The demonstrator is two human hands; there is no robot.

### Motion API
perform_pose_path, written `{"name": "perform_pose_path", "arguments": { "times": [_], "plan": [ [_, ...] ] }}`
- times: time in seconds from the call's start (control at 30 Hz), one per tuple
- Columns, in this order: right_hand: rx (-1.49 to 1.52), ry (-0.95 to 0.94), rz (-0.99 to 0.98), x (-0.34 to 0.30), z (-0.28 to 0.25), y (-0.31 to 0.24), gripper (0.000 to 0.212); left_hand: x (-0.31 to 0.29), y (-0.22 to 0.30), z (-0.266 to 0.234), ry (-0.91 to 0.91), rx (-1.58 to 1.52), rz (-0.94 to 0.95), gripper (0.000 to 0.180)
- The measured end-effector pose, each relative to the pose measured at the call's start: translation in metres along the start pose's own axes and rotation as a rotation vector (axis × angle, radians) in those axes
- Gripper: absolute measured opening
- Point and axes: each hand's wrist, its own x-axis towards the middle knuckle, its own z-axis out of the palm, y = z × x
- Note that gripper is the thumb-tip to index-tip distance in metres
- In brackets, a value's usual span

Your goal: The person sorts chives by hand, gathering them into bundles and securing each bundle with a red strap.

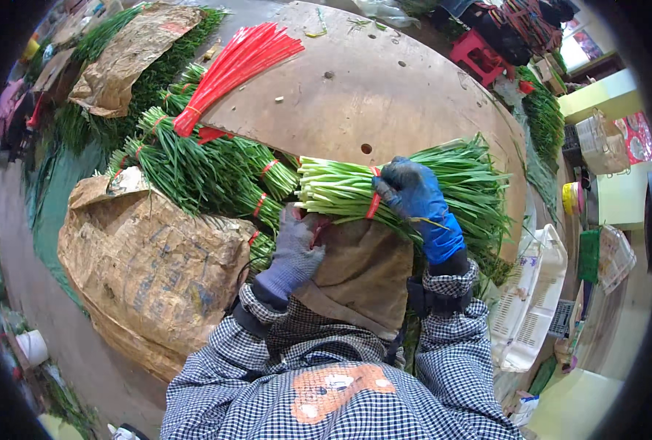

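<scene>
A bunch of garlic chives (333, 183) lies sideways at the near edge of the board, pale cut ends to the left and green leaves to the right. A red tie (374, 194) circles its stems. Just right of that tie, my right hand (418, 198), in a blue glove, grips the bunch from above. My left hand (293, 249), in a grey knit glove, is just below the cut ends with its fingers curled. Something reddish shows by its thumb, too small to name. Left of the bunch, several tied chive bunches (194, 165) are piled up.
A wooden board (385, 88) with small holes spreads ahead. A fan of red strips (242, 70) rests on its left edge. Brown wrapping (157, 257) bulges at the left. A white crate (528, 297) stands at the right; a red stool (480, 55) is at the far right.
</scene>
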Motion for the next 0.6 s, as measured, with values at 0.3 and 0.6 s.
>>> {"name": "perform_pose_path", "arguments": {
  "times": [0.3,0.6],
  "plan": [
    [-0.1,0.023,-0.044,0.002,-0.001,-0.01,0.014,0.001,-0.007,0.02,0.291,-0.17,0.056,0.043],
    [-0.104,-0.059,0.013,0.005,-0.006,-0.009,0.017,0.006,-0.001,-0.009,0.168,-0.097,0.123,0.047]
  ]
}}
